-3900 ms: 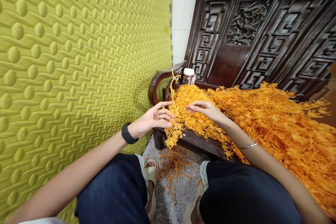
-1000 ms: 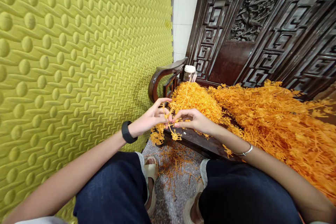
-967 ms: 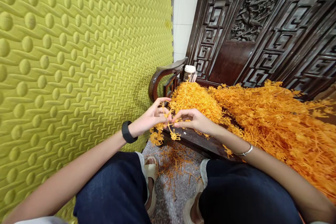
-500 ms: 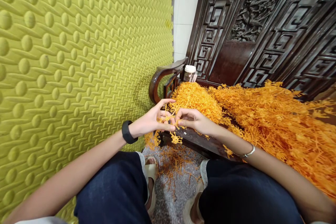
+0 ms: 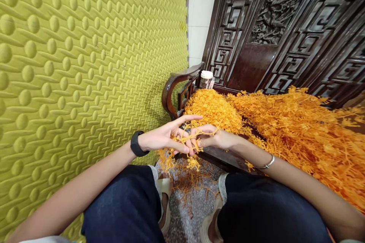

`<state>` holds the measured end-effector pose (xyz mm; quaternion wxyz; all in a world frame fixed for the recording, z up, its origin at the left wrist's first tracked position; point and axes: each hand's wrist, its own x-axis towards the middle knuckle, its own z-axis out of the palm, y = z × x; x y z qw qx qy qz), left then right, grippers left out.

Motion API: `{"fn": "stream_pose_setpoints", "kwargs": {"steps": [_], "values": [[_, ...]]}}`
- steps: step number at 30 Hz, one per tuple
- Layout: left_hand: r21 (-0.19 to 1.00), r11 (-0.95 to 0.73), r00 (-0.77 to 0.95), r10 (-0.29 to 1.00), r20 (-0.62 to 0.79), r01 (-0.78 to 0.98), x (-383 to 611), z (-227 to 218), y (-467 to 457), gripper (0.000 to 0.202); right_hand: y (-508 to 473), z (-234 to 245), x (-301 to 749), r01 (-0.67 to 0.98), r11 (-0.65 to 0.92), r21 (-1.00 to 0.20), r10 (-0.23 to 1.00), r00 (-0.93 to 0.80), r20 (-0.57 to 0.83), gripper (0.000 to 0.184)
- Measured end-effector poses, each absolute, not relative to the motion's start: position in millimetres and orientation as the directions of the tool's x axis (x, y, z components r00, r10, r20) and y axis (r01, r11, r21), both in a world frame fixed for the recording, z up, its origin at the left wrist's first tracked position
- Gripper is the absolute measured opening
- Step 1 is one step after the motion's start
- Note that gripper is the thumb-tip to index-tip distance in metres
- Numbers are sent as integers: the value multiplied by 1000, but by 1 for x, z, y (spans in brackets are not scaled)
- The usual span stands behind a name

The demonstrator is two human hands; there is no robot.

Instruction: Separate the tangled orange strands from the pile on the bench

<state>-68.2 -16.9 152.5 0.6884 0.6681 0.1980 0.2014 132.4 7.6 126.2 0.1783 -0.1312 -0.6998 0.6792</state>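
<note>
Left hand (image 5: 168, 138): moved from the heap's near edge toward the person, now past the bench's front edge; index finger stretched out, formerly curled.
Right hand (image 5: 216, 138): lifted off the orange plastic sprigs heap (image 5: 285, 121), drawn in to meet the left, now lower than a second ago.
Orange sprig (image 5: 189, 146): formerly a long upright strand, now a short tangle pinched between both hands.

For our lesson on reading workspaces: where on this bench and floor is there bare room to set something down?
Bare dark wood shows along the bench front edge below the right hand, and speckled floor between the sandals. Orange sprigs crowd the seat; the left hand grips one sprig.
</note>
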Motion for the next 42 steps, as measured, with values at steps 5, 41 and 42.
{"fn": "stream_pose_setpoints", "kwargs": {"steps": [5,41,42], "values": [[998,66,864,501,-39,6,-67,152,-17,76,7,119,130,-77,-65,-995,376,-925,47,20],[992,-105,543,830,129,-76,-70,142,-8,62,64,84,177,648,236,-724,970,-108,219,52],[990,-130,525,839,142,-60,-69,141,-7,62,59,90,173,566,267,-780,962,-205,180,40]]}}
